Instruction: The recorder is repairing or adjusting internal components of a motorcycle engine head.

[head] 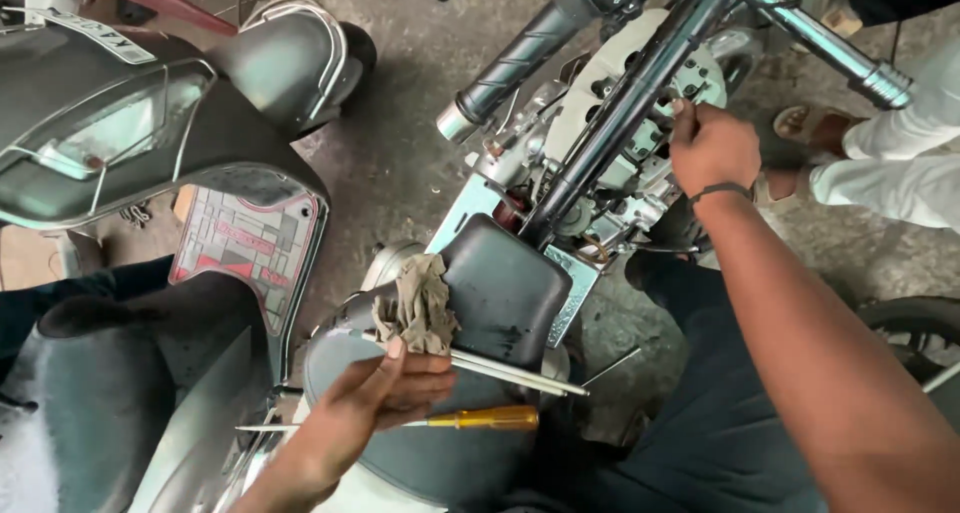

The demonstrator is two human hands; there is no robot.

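Standing on stained concrete floor (400, 163), left hand (385, 393) grip closed on rods (510, 371), right hand (712, 148) pinching engine part (640, 93).

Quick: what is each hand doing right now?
Left hand: closed on thin metal rods, beside a rag.
Right hand: fingers on the engine; grip cannot be told.

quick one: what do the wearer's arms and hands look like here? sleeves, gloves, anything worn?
Both arms are bare to the frame edge: no sleeves and no gloves in view. The right hand has a thin dark band around the wrist. The left hand shows no ring, watch or band. The white sleeves at the right edge belong to another person.
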